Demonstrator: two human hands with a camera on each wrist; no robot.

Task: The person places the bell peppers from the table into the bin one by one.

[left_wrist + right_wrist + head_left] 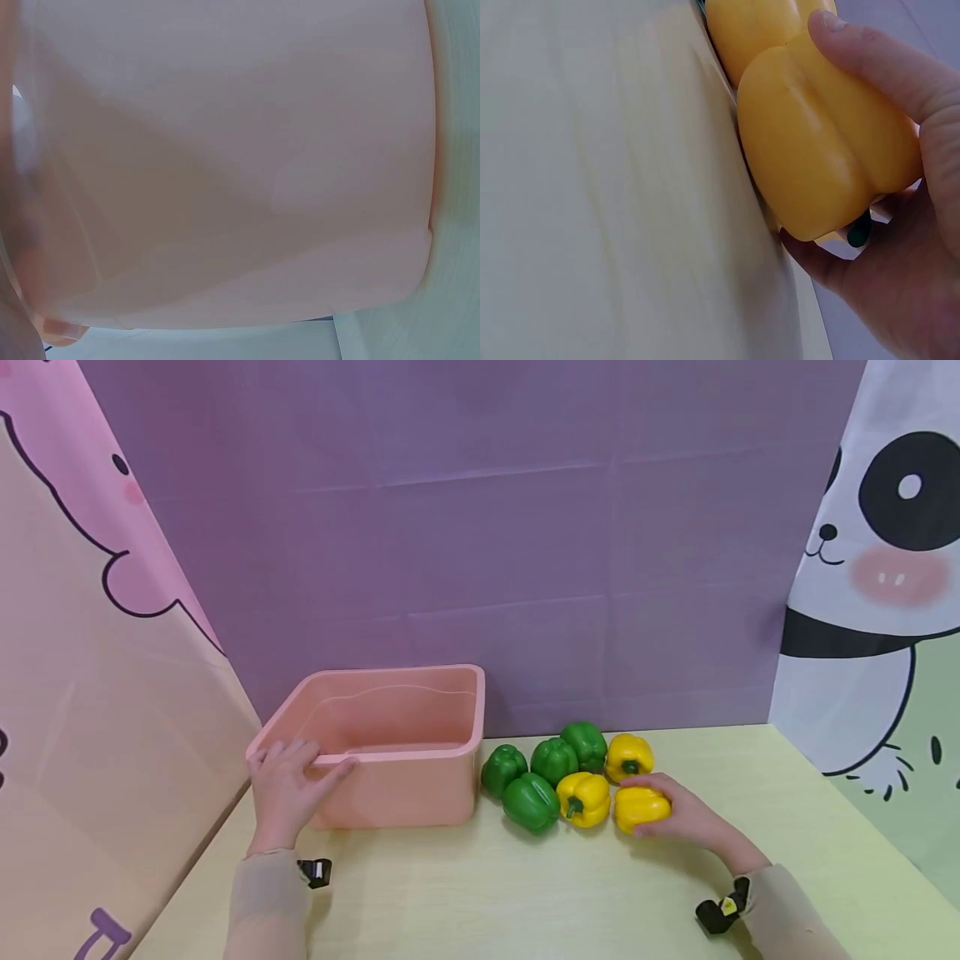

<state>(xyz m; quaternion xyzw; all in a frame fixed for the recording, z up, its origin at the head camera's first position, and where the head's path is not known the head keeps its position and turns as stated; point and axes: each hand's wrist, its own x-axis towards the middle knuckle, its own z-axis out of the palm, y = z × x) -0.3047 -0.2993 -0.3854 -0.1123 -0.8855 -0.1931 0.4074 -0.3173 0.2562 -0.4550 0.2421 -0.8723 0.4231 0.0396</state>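
My left hand (288, 785) grips the front left corner of a pink plastic bin (397, 789), fingers over the rim and thumb along the front edge. The bin's outer wall (247, 165) fills most of the left wrist view. My right hand (686, 814) holds a yellow bell pepper (640, 808) from its right side, thumb and fingers around it. In the right wrist view that pepper (817, 142) lies tilted in the hand, its green stem (859, 229) towards the palm, close over the table and against another yellow pepper (754, 30).
Between bin and right hand lie two more yellow peppers, one in front (583, 799) and one behind (629, 757), and several green peppers (531, 802). A purple cloth backdrop (480, 543) stands behind the pale wooden table (525, 893), with printed panels at both sides.
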